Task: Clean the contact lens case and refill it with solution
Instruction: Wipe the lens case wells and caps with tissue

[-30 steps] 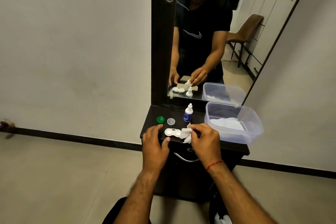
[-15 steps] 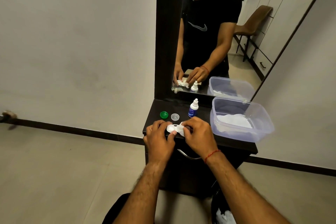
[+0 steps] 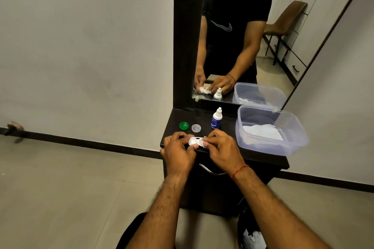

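Observation:
The white contact lens case (image 3: 194,140) is held between both hands just above the front of the dark dresser top (image 3: 228,125). My left hand (image 3: 178,151) pinches its left end. My right hand (image 3: 222,147) presses a small white tissue (image 3: 203,141) onto the case's right well. A green cap (image 3: 183,125) and a clear cap (image 3: 196,128) lie loose behind the hands. The small solution bottle (image 3: 216,118), white nozzle and blue label, stands upright behind my right hand.
A clear plastic tub (image 3: 283,147) holding white tissues sits at the right of the dresser top. A tall mirror (image 3: 238,32) stands behind. A metal drawer handle (image 3: 210,171) is below the hands. A crumpled white tissue (image 3: 253,238) lies in a dark bin on the floor.
Both hands closed in on the case and lifted it slightly off the dresser top; the tissue moved from beside the case onto its right well. The camera tilted upward a little.

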